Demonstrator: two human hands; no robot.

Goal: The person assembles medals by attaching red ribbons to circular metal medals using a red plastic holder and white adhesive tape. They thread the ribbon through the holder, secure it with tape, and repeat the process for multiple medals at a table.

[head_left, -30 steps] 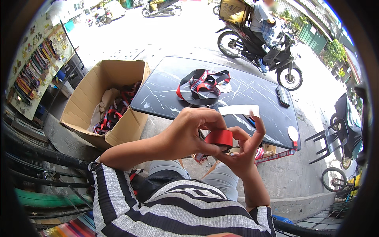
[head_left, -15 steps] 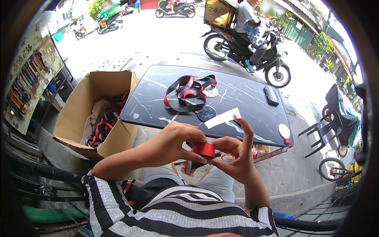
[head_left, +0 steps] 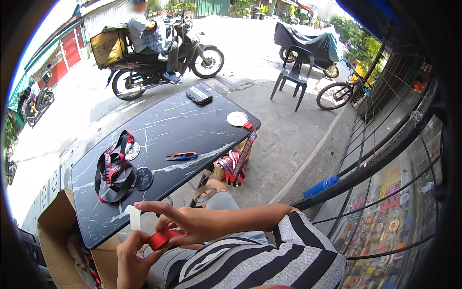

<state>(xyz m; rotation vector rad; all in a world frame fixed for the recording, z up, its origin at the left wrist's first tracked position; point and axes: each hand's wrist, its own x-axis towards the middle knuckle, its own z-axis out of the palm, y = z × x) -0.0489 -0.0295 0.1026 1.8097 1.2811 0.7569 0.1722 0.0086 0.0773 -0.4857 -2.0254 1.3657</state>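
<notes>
A folded band of shiny red ribbon (head_left: 162, 237) is pinched between my left hand (head_left: 131, 257) and my right hand (head_left: 190, 225), low over my lap. My right index finger stretches out, its tip at a short white strip (head_left: 134, 216) that looks like tape. The strip's lower end is by my left fingertips. Beyond my hands on the table lie a black-and-red printed lanyard (head_left: 114, 174), a dark round disc (head_left: 143, 179) and a pale medal (head_left: 131, 150). Blue-and-red thread snips (head_left: 183, 156) lie to their right. A tape roll (head_left: 204, 193) is near my leg.
The black marble-patterned table (head_left: 163, 125) holds a black case (head_left: 199, 95) and a white medal (head_left: 237, 119), its ribbon hanging over the edge. A cardboard box (head_left: 57, 241) stands left. A motorbike (head_left: 159, 60) with rider, a chair (head_left: 294, 72) and a wire rack (head_left: 380, 159) surround it.
My view has swung right, so the table sits further left. The snips, formerly hidden, now show. The white strip hangs more upright, with my left fingertips by its lower end; both hands keep the red ribbon.
</notes>
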